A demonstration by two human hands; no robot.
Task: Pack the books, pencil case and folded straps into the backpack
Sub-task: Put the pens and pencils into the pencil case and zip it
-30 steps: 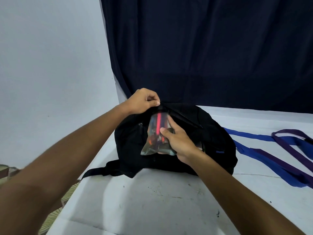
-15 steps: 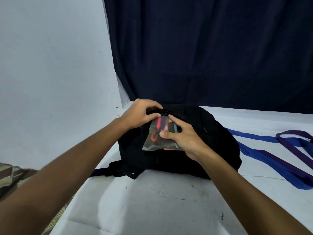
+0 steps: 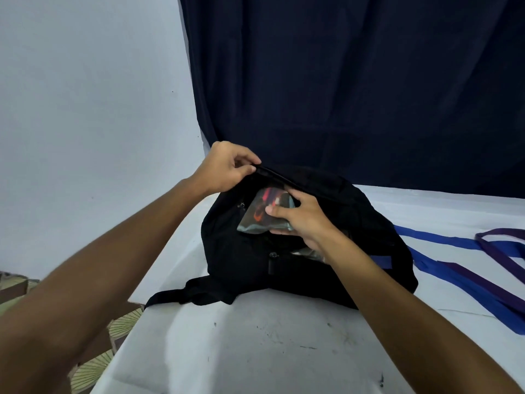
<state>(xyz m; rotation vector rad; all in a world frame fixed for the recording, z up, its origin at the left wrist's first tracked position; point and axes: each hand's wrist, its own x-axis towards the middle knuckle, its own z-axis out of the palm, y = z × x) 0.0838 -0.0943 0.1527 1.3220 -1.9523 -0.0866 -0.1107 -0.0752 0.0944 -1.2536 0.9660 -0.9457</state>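
Lying right of backpack [image 3: 312,260]: blue straps [image 3: 443,265].

Left hand [image 3: 227,169] pinches backpack [image 3: 326,245] opening; right hand [image 3: 304,220] grips pencil case [image 3: 255,214] at opening.

Desk [image 3: 255,351]: white top, scuffed with small dark marks. Curtain [image 3: 355,89]: dark navy, hanging behind the desk. Wall [image 3: 85,109]: plain pale, left of curtain. Floor [image 3: 93,362]: fan-patterned covering, lower left.
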